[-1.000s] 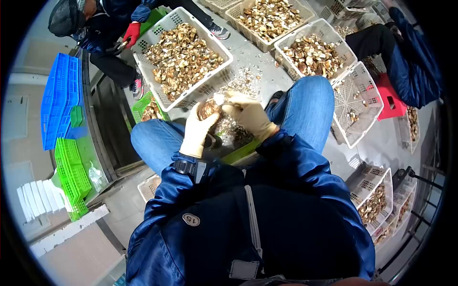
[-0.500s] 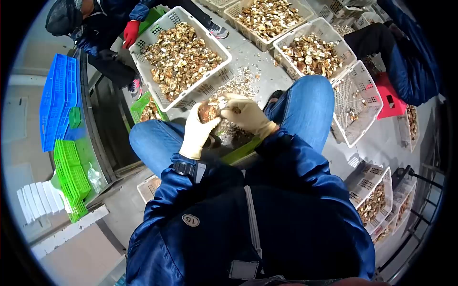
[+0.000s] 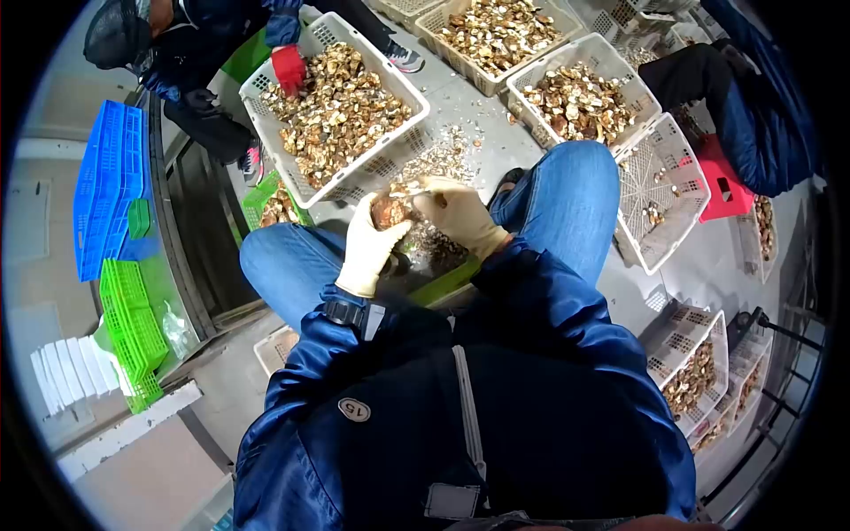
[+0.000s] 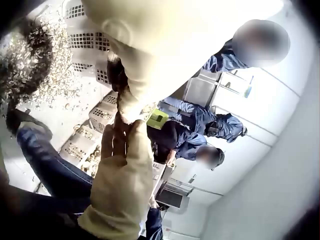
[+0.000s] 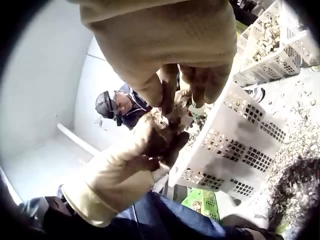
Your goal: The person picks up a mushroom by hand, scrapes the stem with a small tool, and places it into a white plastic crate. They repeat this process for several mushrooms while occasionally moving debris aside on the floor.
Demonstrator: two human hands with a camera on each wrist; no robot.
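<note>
My left hand, in a pale rubber glove, grips a rough brown clump of shells between my knees. The right hand, gloved alike, meets it from the other side with fingers curled in at its edge. In the right wrist view the clump looks dark and jagged, and the right fingertips pinch at its pale, flaky top. Gloves and shadow hide much of the clump in the left wrist view. I cannot tell whether a small tool is inside the right hand.
A large white crate heaped with shells stands just ahead; a red-gloved person reaches into it. More shell crates stand right, beside a sparsely filled crate. Shell debris covers the floor ahead. A green crate sits left of my knee.
My right hand shifts slightly at the clump, its fingers closing in, while my left keeps its hold. The other person's red-gloved hand has moved right, into the large crate.
</note>
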